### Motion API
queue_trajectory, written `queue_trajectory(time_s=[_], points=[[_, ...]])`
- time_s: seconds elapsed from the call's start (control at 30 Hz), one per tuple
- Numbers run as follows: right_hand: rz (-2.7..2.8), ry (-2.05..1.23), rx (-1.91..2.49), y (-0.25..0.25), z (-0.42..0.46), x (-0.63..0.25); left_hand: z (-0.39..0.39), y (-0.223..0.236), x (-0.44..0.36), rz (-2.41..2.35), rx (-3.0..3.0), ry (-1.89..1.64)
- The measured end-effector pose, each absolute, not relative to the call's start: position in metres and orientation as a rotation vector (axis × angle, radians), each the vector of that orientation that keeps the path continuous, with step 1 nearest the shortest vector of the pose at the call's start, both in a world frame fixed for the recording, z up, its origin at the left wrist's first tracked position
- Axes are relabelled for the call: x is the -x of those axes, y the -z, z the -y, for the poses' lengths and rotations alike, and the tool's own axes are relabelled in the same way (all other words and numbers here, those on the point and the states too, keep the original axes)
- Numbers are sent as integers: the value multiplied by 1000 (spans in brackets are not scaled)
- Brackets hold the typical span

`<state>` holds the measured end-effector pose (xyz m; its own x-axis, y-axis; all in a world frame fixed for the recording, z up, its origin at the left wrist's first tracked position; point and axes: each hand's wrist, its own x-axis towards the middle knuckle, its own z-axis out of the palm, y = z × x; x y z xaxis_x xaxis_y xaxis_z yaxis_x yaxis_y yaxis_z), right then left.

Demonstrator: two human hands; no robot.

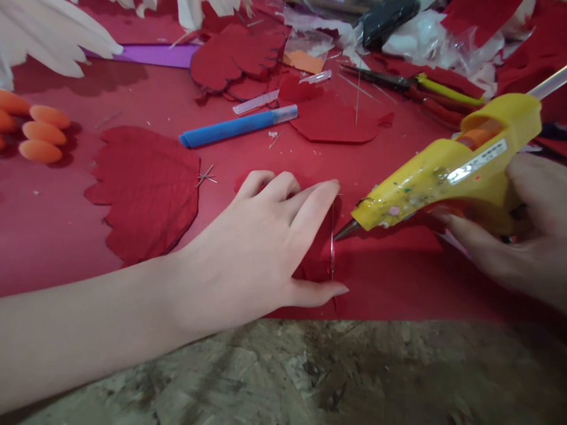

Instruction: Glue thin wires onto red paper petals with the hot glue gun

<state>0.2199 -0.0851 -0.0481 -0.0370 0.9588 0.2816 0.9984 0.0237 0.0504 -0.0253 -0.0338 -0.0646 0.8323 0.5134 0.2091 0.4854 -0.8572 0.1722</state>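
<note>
— Where to look?

— At three o'clock on the left hand [261,242]: red piece [316,262], partly covered by the palm and fingers, with a thin silvery strip [332,251] running along it.

— Clenched there?

— No, spread: fingers pressing down, thumb reaching toward four o'clock.

— And the right hand [527,251]?

— Wrapped around the yellow glue gun [425,183], between two and three o'clock from the left. Nozzle [346,230] at the strip; impossible to tell whether touching.

— Heavy or light?

— Red piece: probably light, limp, easily creased. Best to hold flat on the counter [266,147] by the broad part, fingertips clear of the nozzle, likely hot. Strip: probably slim and slippery, easily nudged; better steadied near the ends. Gun: stiff, heavier, best gripped by the handle.
</note>
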Motion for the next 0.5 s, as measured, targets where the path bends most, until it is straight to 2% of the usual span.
queue_trajectory(time_s=[0.5], points=[[2085,555,2073,49,84,-217,34,65,25,-784,-2881,-401]])
